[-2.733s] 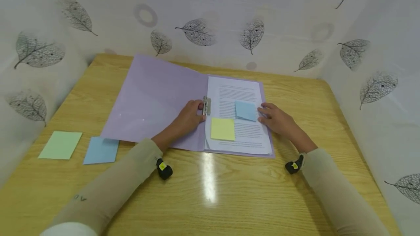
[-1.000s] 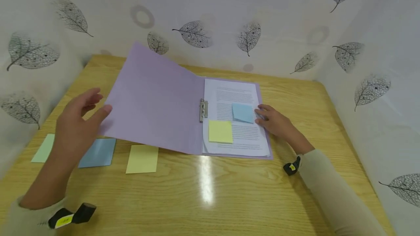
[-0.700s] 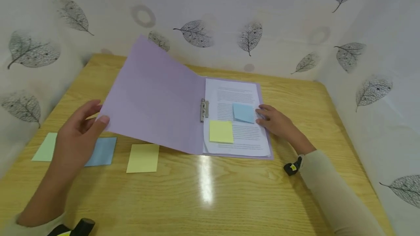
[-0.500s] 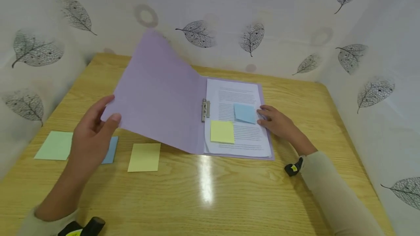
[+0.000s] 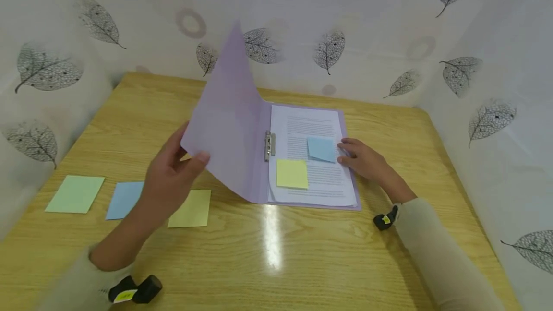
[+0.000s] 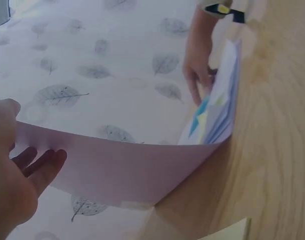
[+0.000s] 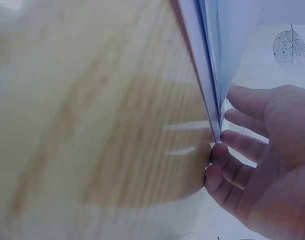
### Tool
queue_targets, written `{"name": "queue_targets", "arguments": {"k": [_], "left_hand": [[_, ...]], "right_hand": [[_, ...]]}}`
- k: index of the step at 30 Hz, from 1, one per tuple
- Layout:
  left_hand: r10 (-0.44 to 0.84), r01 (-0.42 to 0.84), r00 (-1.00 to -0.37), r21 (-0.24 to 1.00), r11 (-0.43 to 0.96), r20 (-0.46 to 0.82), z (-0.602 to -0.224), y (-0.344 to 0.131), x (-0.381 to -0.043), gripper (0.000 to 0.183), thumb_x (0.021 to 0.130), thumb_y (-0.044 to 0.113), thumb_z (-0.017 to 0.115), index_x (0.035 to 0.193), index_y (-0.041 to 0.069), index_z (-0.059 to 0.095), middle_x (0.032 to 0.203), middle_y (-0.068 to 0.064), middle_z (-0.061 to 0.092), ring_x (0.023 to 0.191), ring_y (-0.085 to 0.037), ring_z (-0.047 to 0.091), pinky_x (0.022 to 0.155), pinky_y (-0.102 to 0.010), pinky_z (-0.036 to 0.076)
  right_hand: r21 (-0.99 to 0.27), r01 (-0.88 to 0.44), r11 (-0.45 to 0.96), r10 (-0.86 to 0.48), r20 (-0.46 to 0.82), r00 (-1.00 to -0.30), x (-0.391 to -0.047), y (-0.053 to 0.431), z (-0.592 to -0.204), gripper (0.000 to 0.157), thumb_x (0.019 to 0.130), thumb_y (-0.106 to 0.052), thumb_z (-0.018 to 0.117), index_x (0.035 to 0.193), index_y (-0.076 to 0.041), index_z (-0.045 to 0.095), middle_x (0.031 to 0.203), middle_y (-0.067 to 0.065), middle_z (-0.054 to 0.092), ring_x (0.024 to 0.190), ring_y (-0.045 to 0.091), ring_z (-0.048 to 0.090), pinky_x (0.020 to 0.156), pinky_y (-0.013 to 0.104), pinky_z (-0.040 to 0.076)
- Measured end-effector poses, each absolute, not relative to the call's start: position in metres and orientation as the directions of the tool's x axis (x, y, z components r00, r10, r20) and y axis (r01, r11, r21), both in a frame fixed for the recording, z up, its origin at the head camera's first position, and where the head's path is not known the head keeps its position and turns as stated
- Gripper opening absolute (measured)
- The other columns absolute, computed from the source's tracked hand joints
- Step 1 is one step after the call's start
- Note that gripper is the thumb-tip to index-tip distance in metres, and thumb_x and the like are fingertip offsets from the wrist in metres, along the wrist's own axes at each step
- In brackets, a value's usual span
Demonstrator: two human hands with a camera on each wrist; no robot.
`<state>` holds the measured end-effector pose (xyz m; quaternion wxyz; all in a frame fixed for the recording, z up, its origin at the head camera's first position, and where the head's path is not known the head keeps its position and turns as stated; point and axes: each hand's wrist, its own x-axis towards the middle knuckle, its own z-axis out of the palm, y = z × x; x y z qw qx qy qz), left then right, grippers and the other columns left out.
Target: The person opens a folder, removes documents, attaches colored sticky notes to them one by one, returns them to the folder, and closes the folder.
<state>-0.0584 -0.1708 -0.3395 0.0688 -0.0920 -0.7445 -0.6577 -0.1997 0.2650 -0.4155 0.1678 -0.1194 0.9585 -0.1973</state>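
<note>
A lilac folder (image 5: 224,128) lies spread on the table with its left cover lifted and slanting upward. My left hand (image 5: 168,179) pinches the cover's outer lower corner between thumb and fingers; in the left wrist view the cover (image 6: 117,165) bends away from the fingertips. Printed sheets (image 5: 319,119) lie on the right side beside a metal clip (image 5: 270,146). On them sit a blue sticky note (image 5: 321,149) and a yellow sticky note (image 5: 292,173). My right hand (image 5: 367,162) rests its fingertips on the right edge of the sheets and folder.
On the table's left lie a green note (image 5: 75,194), a blue note (image 5: 123,198) and a yellow note (image 5: 194,209), the last two partly behind my left hand. A leaf-patterned wall covering (image 5: 294,76) stands behind the wooden table (image 5: 242,263).
My left hand has left the metal clip, moved to the cover's outer corner, taken hold and lifted it up and to the right. My right hand stays in place.
</note>
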Motion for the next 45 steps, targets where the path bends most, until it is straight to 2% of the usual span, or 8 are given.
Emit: {"name": "queue_targets", "arguments": {"k": [5,8,11,21,25,31,39,45], "left_hand": [[0.199,0.273,-0.952,0.939,0.210,0.232,-0.366,-0.143,-0.067,0.056,0.100,0.017,0.063,0.151,0.027,0.042,0.140,0.002,0.050,0.124,-0.018,0.054,0.102,-0.031,0.052],[0.263,0.294,-0.935,0.934,0.203,0.237,-0.377,-0.126,-0.073,0.062,0.099,0.024,0.066,0.153,0.032,0.037,0.145,0.004,0.046,0.129,-0.019,0.051,0.109,-0.047,0.046],[0.301,0.319,-0.923,0.916,0.245,0.241,-0.381,-0.109,-0.078,0.071,0.097,0.030,0.068,0.157,0.034,0.031,0.152,0.005,0.039,0.135,-0.021,0.045,0.112,-0.052,0.041],[0.424,0.525,-0.846,0.638,0.564,0.323,-0.396,-0.053,-0.092,0.069,0.093,0.041,0.069,0.154,0.023,0.042,0.156,0.002,0.039,0.144,-0.021,0.039,0.106,-0.045,0.049],[0.497,0.602,-0.798,0.502,0.621,0.342,-0.399,-0.038,-0.096,0.064,0.092,0.041,0.071,0.149,0.020,0.050,0.152,-0.003,0.046,0.141,-0.022,0.045,0.093,-0.040,0.057],[0.589,0.673,-0.740,0.342,0.656,0.325,-0.395,-0.022,-0.100,0.057,0.093,0.044,0.070,0.141,0.016,0.058,0.147,-0.006,0.053,0.136,-0.023,0.050,0.078,-0.036,0.062],[0.553,0.535,-0.818,0.563,0.630,0.158,-0.403,-0.030,-0.130,0.045,0.096,0.031,0.070,0.137,0.015,0.063,0.147,-0.004,0.056,0.138,-0.024,0.050,0.110,-0.041,0.047],[0.481,0.381,-0.876,0.656,0.652,0.032,-0.409,-0.045,-0.164,0.055,0.097,0.029,0.068,0.147,0.011,0.053,0.160,-0.008,0.039,0.149,-0.029,0.034,0.122,-0.042,0.029]], "right_hand": [[-0.455,-0.117,0.883,-0.244,-0.231,-0.942,-0.196,0.265,-0.406,0.057,0.105,-0.039,0.052,0.154,-0.011,0.042,0.162,0.017,0.032,0.141,0.043,0.041,0.111,0.063,0.035],[-0.486,-0.065,0.872,-0.181,-0.197,-0.963,-0.190,0.264,-0.393,0.058,0.105,-0.046,0.048,0.155,-0.017,0.041,0.160,0.014,0.037,0.118,0.035,0.054,0.095,0.052,0.048],[-0.553,-0.049,0.832,-0.144,-0.130,-0.981,-0.186,0.262,-0.379,0.059,0.104,-0.051,0.047,0.155,-0.021,0.043,0.155,0.011,0.044,0.101,0.031,0.058,0.076,0.038,0.049],[-0.850,-0.219,0.480,-0.148,0.167,-0.975,-0.171,0.258,-0.332,0.046,0.106,-0.038,0.051,0.147,-0.018,0.054,0.132,0.000,0.064,0.083,0.013,0.066,0.071,0.020,0.056],[-0.904,-0.176,0.390,-0.112,0.143,-0.983,-0.168,0.263,-0.323,0.046,0.104,-0.038,0.055,0.143,-0.015,0.057,0.131,0.000,0.062,0.092,0.011,0.066,0.076,0.018,0.057],[-0.844,-0.031,0.536,-0.081,-0.015,-0.997,-0.169,0.276,-0.329,0.053,0.099,-0.040,0.064,0.146,-0.019,0.055,0.138,0.011,0.058,0.097,0.003,0.065,0.076,0.019,0.057],[-0.742,0.014,0.670,-0.065,-0.078,-0.995,-0.172,0.289,-0.359,0.053,0.100,-0.028,0.064,0.149,-0.013,0.050,0.141,0.015,0.053,0.104,0.020,0.058,0.073,0.014,0.051],[-0.689,0.056,0.722,-0.070,-0.154,-0.986,-0.175,0.294,-0.381,0.055,0.102,-0.026,0.061,0.152,-0.010,0.045,0.139,0.020,0.054,0.110,0.030,0.055,0.077,0.020,0.050]]}}
